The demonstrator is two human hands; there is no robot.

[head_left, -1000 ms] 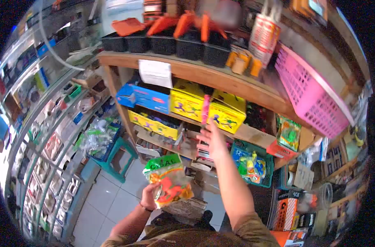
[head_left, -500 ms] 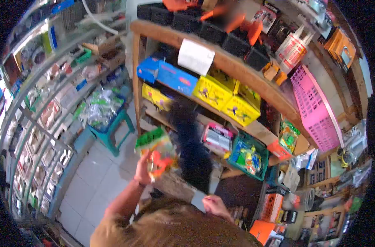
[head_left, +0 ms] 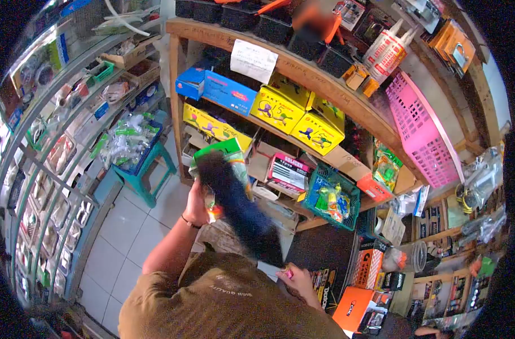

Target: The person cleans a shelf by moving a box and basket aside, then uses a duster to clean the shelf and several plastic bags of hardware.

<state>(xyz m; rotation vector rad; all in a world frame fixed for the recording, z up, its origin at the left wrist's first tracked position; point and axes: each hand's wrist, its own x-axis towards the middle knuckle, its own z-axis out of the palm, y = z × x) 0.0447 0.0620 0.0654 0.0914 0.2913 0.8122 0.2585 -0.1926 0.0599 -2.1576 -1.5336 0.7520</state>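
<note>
My left hand (head_left: 196, 204) grips a plastic packet (head_left: 219, 148) with a green top and some orange inside. In my right hand (head_left: 298, 279) is the pink handle (head_left: 289, 273) of a dark feather-like duster (head_left: 240, 209). The duster stretches up and left from that hand, and its blurred dark end covers much of the packet's front. Behind them, yellow boxes (head_left: 278, 108) and a blue box (head_left: 229, 93) stand on a wooden shelf.
A green basket (head_left: 356, 209) of small packets sits on the lower shelf. On the right hangs a pink basket (head_left: 424, 133). A teal stool (head_left: 148, 195) holding bagged goods (head_left: 128, 138) stands at the left, beside glass display shelves. At lower right a person's hand (head_left: 426, 331) shows.
The duster's dark end has moved left, from beside the packet to across its front. The shelves have shifted left and slightly up in view. Another person's hand has appeared at lower right.
</note>
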